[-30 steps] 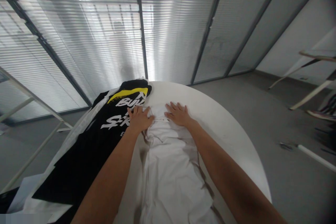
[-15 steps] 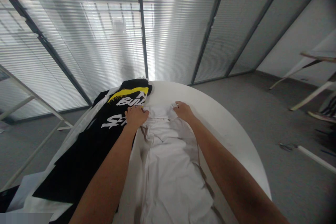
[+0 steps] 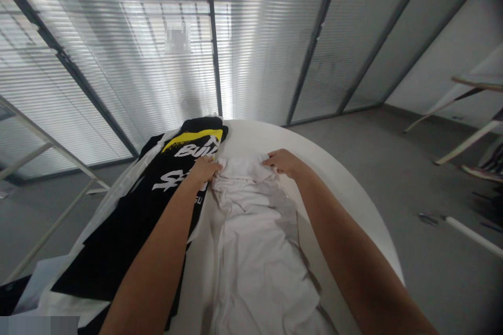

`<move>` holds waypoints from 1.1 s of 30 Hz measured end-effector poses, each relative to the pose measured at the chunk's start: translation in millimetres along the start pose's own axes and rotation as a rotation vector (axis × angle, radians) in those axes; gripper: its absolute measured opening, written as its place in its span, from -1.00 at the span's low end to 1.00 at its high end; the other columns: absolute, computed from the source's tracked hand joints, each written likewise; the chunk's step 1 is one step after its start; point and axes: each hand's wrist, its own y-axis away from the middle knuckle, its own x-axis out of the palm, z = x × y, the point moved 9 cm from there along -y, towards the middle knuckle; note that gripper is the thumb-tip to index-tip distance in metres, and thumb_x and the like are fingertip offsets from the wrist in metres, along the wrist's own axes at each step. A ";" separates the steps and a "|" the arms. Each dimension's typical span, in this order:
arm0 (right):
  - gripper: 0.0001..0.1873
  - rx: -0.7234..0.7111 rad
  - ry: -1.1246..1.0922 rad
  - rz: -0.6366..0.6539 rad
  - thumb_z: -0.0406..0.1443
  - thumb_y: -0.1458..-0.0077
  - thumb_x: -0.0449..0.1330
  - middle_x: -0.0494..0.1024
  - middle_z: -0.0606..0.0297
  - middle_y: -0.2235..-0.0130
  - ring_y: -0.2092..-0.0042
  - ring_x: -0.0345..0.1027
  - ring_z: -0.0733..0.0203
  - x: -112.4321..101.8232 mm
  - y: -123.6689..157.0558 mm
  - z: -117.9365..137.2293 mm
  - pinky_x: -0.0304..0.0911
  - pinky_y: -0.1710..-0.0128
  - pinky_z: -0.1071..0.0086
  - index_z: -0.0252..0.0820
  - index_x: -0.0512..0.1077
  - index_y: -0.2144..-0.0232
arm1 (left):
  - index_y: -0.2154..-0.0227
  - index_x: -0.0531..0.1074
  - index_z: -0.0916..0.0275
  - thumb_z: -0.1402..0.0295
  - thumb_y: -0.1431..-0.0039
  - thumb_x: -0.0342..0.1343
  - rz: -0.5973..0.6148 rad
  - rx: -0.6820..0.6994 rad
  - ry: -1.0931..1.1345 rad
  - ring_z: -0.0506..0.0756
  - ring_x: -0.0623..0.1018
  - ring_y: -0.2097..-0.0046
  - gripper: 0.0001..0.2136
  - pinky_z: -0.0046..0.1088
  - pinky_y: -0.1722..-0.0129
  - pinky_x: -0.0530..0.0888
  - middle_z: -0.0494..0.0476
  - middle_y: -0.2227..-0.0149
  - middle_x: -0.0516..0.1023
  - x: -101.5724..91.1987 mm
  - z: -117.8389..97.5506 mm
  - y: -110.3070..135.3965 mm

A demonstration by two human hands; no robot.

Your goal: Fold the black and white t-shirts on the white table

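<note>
The white cloth (image 3: 259,251) lies lengthwise on the table (image 3: 275,136), wrinkled below its far end, just to the right of the black shirt (image 3: 121,235). The step in hand looks to be taking hold of that far end by its corners: the left hand (image 3: 206,169) has thumb and fingers closed on the left corner, over the shirt's edge, and the right hand (image 3: 285,161) pinches the right corner. From this hold, the next move would call for even tension between both hands, without catching the shirt. Counted: two hands, one white cloth, one table, one black shirt with printed lettering and a yellow stripe; white fabric (image 3: 58,303) shows beneath the shirt, in how many layers I cannot tell.
</note>
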 end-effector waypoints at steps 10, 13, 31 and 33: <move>-0.61 -0.100 -0.358 -0.033 -0.39 0.31 0.36 0.48 0.31 0.38 0.39 0.30 0.26 -12.3 17.2 36.2 0.45 0.46 0.26 -0.12 0.41 0.32 | 0.25 0.49 0.22 0.39 0.14 0.24 0.014 -0.071 0.488 0.06 0.52 0.29 -0.70 -0.32 0.34 0.56 0.10 0.25 0.53 -1.4 -25.1 10.3; -0.67 -0.216 -0.453 -0.073 -0.40 0.30 0.31 0.44 0.35 0.34 0.29 0.32 0.23 -21.7 21.1 50.9 0.48 0.35 0.21 -0.12 0.37 0.37 | 0.18 0.46 0.21 0.38 0.14 0.26 -0.030 0.091 0.616 0.04 0.52 0.24 -0.64 -0.35 0.25 0.56 0.06 0.23 0.51 -7.3 -41.1 9.6; -0.88 -0.290 -0.433 0.002 -0.34 0.27 0.11 0.50 0.20 0.28 0.11 0.38 0.06 -16.7 15.4 38.9 0.33 0.21 0.28 -0.14 0.19 0.60 | 0.39 0.37 0.21 0.49 0.25 0.06 0.048 0.211 0.613 0.15 0.53 0.11 -0.76 -0.39 0.34 0.52 0.12 0.04 0.52 -2.9 -48.7 16.0; -0.88 -0.267 -0.476 0.042 -0.35 0.29 0.08 0.47 0.21 0.37 0.13 0.41 0.04 -16.5 16.4 35.9 0.32 0.21 0.28 -0.14 0.14 0.64 | 0.46 0.36 0.22 0.50 0.31 0.00 0.084 0.225 0.581 0.18 0.53 0.09 -0.77 -0.34 0.27 0.49 0.14 0.14 0.57 -2.8 -49.8 17.8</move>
